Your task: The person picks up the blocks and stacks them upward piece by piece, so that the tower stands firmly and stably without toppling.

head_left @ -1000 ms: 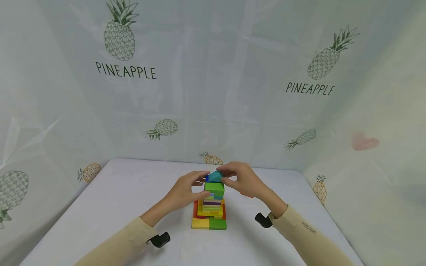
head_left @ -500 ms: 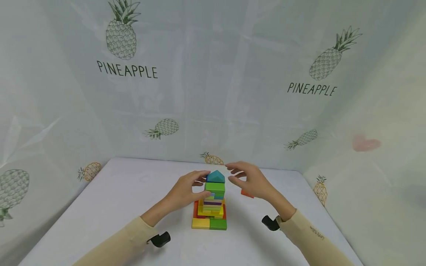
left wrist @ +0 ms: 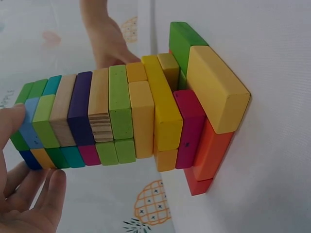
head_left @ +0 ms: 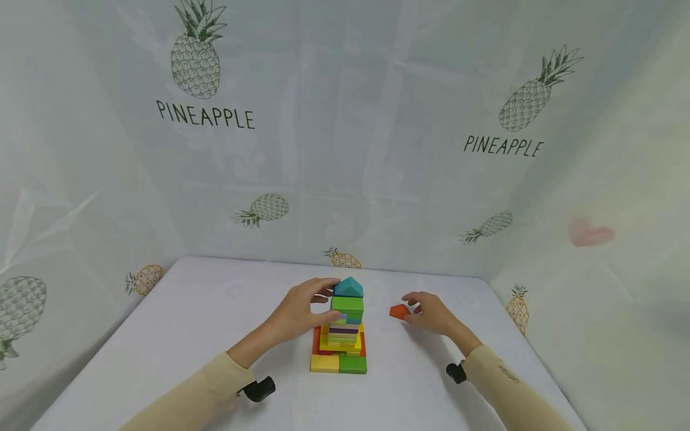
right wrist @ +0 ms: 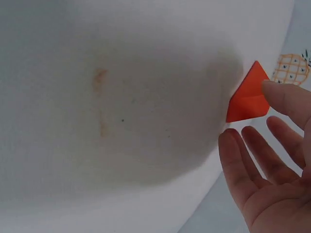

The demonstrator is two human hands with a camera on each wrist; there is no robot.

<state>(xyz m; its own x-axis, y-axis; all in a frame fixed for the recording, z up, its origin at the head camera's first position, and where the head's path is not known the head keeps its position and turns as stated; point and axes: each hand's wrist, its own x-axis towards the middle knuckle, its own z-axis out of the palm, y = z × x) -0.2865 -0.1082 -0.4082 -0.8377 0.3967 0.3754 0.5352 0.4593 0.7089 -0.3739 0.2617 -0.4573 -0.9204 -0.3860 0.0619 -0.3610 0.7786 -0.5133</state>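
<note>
A tower of stacked coloured wooden blocks [head_left: 345, 337] stands on the table, wider at its base. On its top sits a teal triangular block [head_left: 349, 288]. My left hand [head_left: 297, 307] holds the tower near its top, the thumb on one side and the fingertips [left wrist: 57, 180] on another. To the right of the tower lies an orange triangular block [head_left: 399, 311]. Beside it is my right hand [head_left: 434, 315], its thumb overlapping the block's edge in the right wrist view and its fingers [right wrist: 231, 145] spread apart from it.
The white table [head_left: 242, 389] reaches back to a hanging cloth [head_left: 350, 149] printed with pineapples. A dark wrist camera [head_left: 260, 389] sits under the left sleeve, and another camera [head_left: 456, 373] under the right one.
My right hand has let go of the teal triangular block atop the tower and moved right and down to the orange block. The left hand has stayed on the tower.
</note>
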